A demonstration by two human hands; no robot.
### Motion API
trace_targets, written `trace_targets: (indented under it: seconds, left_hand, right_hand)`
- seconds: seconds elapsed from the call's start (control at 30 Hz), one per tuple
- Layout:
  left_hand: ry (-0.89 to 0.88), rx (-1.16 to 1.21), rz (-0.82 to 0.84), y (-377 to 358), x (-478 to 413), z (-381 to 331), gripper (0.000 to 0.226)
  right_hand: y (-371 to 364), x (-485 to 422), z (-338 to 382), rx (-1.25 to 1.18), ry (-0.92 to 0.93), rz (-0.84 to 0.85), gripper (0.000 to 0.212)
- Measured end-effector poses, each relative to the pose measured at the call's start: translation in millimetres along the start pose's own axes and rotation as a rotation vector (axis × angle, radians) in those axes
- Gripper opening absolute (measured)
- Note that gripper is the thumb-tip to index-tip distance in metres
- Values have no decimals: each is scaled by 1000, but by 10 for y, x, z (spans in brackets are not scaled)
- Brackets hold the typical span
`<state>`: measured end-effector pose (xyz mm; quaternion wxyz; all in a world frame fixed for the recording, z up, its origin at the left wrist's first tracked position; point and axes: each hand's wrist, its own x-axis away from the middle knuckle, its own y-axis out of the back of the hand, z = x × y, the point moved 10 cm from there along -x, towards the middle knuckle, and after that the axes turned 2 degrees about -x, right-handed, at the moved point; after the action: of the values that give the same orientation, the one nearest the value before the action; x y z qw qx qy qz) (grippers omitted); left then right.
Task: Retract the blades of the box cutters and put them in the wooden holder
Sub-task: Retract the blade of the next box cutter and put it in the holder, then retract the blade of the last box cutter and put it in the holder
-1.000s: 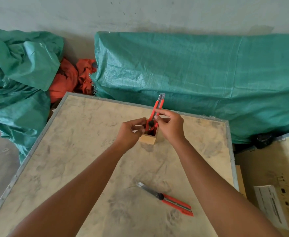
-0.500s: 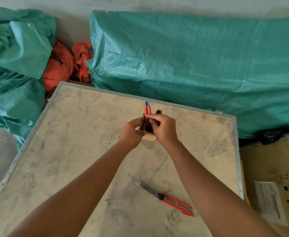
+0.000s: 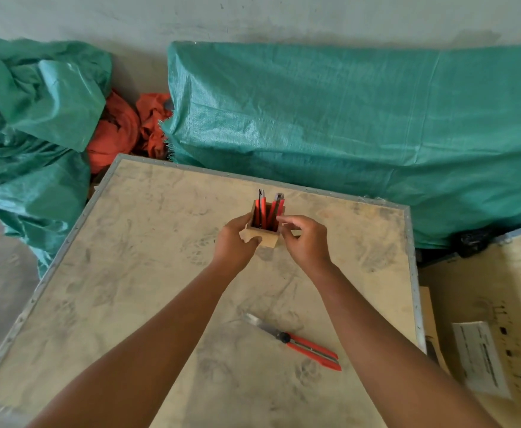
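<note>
A small square wooden holder (image 3: 266, 238) stands mid-table, tilted slightly away from me. Two red box cutters (image 3: 268, 210) stand in it, their tops poking above the rim. My left hand (image 3: 236, 242) grips the holder's left side. My right hand (image 3: 307, 240) hovers just right of the holder with fingers apart, holding nothing. A third red box cutter (image 3: 302, 344) lies flat near the table's front, its metal blade extended toward the left.
The work surface is a dusty plywood table (image 3: 129, 273) with a metal rim. Green tarp bundles (image 3: 345, 125) lie behind and at the left, orange cloth (image 3: 123, 131) between them. A second board with a paper label (image 3: 481, 359) sits at the right.
My right hand pushed the cutter down into the holder and let go of it. It now sits beside the holder, fingers spread. My left hand kept hold of the holder.
</note>
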<state>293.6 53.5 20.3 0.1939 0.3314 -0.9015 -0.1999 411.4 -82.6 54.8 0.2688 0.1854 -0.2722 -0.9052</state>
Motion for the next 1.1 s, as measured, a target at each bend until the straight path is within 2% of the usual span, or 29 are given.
trace_targets:
  seconds: [0.23,0.43,0.57,0.73,0.93,1.1]
  left_hand:
    - [51,-38,82,-411,867,338,47]
    - [59,-132,166,-798,1470,818,40]
    - [8,-259,140,-943,1585,1018,40]
    - [-109,-411,63,-999,1634,1066,27]
    - [-194,-484,6,-1006,1716,1088,25]
    - [-265,-423,-12,-974,1728,1085,21]
  right_hand:
    - [96,969,-549,-52,-227,244,27]
    - [-149,1890,-967,-41,-371,497,27]
    - [-275,2086,-907,32,-261,562,31]
    - [-388,2094,-867,143,-140,620,36]
    - [-344,2150,-902,29,-221,616,26]
    - [-392,2209,-906,22,-319,675,38]
